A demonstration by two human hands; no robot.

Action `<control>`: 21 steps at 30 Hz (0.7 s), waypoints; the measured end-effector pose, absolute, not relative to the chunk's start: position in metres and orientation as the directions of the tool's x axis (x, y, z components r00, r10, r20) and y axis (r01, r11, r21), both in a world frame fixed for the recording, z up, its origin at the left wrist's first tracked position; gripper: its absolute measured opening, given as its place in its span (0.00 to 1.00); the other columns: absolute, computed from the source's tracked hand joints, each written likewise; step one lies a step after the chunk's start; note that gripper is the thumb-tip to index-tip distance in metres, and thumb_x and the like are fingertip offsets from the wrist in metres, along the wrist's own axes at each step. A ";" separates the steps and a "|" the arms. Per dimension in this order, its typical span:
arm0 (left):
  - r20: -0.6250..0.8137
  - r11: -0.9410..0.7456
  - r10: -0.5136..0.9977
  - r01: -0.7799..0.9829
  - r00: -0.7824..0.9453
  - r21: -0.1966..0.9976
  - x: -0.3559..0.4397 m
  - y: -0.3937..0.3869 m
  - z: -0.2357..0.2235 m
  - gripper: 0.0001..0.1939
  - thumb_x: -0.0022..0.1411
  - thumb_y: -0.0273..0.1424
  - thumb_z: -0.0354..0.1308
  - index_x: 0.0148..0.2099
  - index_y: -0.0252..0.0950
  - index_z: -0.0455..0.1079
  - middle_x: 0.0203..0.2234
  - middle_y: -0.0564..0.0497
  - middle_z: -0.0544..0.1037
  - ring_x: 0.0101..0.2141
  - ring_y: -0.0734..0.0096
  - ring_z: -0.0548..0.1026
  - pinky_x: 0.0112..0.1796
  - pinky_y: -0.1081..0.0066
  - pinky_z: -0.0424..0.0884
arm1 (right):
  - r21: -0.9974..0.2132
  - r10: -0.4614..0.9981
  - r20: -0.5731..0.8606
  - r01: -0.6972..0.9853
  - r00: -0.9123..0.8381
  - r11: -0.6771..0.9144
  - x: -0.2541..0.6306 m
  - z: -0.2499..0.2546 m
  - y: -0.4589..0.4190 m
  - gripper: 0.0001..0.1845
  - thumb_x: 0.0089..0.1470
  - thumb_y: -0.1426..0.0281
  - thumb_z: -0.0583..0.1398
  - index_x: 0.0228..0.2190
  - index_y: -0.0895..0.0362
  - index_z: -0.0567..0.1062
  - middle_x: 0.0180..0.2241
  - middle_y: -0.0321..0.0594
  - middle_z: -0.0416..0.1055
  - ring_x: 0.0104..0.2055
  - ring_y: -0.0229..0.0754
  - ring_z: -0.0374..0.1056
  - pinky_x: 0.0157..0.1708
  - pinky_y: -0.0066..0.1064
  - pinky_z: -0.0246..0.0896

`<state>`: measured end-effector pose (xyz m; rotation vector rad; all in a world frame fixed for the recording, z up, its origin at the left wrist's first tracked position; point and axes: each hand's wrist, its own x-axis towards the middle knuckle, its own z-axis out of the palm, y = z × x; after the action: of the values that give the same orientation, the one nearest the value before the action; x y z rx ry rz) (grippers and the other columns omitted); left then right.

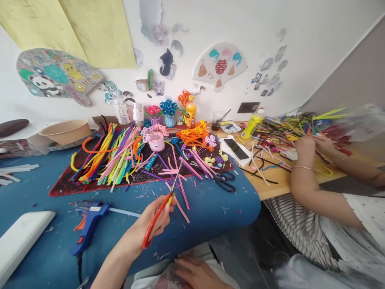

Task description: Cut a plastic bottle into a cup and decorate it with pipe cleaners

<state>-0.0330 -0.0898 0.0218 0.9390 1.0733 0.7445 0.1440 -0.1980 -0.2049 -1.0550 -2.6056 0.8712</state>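
Note:
My left hand (pixel 161 214) is wrapped round red-handled scissors (pixel 156 220), whose blades point up and away over the table's front edge. Beneath and beyond the blades lie cut pink and purple pipe cleaners (pixel 182 192). My right hand (pixel 200 273) rests on my lap, slightly blurred, with its fingers stretched out and nothing seen in them. Left of the scissors is a blue hot glue gun (pixel 92 222) with a glue stick in its back. Farther off, a pink pot with pipe-cleaner flowers (pixel 156 140) stands on the dark mat (pixel 120 185).
Bundled colourful pipe cleaners (pixel 120 156) cover the mat's left part. Black scissors (pixel 225 181) lie at its right edge, near a phone (pixel 236 149). Bottles (pixel 191 112) stand behind. At right, a co-worker's hands (pixel 309 146) work above a wooden table (pixel 270 192).

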 end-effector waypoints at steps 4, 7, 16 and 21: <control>-0.414 0.502 0.812 -0.131 0.411 0.855 -0.030 -0.094 0.024 0.23 0.60 0.52 0.57 0.45 0.38 0.71 0.33 0.51 0.69 0.25 0.77 0.62 0.21 0.76 0.50 | -0.568 0.684 -0.124 0.617 -0.719 0.545 0.135 -0.225 -0.176 0.35 0.50 0.62 0.70 0.57 0.49 0.68 0.51 0.44 0.75 0.48 0.53 0.73 0.51 0.40 0.66; -0.377 0.499 0.800 -0.168 0.467 0.850 -0.026 -0.094 0.031 0.20 0.63 0.49 0.55 0.43 0.37 0.70 0.32 0.52 0.69 0.22 0.80 0.57 0.20 0.76 0.51 | -0.557 0.699 -0.153 0.645 -0.698 0.523 0.128 -0.239 -0.168 0.26 0.55 0.65 0.66 0.54 0.53 0.71 0.50 0.46 0.76 0.47 0.52 0.73 0.47 0.37 0.68; -0.353 0.380 0.856 0.003 0.379 0.925 -0.041 -0.099 0.039 0.18 0.63 0.48 0.56 0.40 0.36 0.66 0.24 0.57 0.67 0.19 0.82 0.54 0.20 0.75 0.49 | -0.563 0.736 -0.197 0.690 -0.647 0.455 0.128 -0.261 -0.169 0.12 0.56 0.78 0.57 0.37 0.55 0.79 0.42 0.44 0.79 0.44 0.52 0.74 0.45 0.39 0.67; -0.332 0.276 0.871 0.197 0.362 0.941 -0.050 -0.095 0.043 0.21 0.57 0.51 0.59 0.38 0.37 0.66 0.29 0.54 0.71 0.19 0.82 0.56 0.20 0.75 0.51 | -0.612 0.768 -0.204 0.691 -0.607 0.384 0.137 -0.260 -0.171 0.23 0.51 0.83 0.57 0.45 0.52 0.78 0.49 0.42 0.78 0.52 0.52 0.71 0.55 0.40 0.62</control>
<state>-0.0499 -0.0951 0.0427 1.2340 1.1389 0.6172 0.1367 -0.1706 -0.2602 -1.3334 -2.5179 1.0272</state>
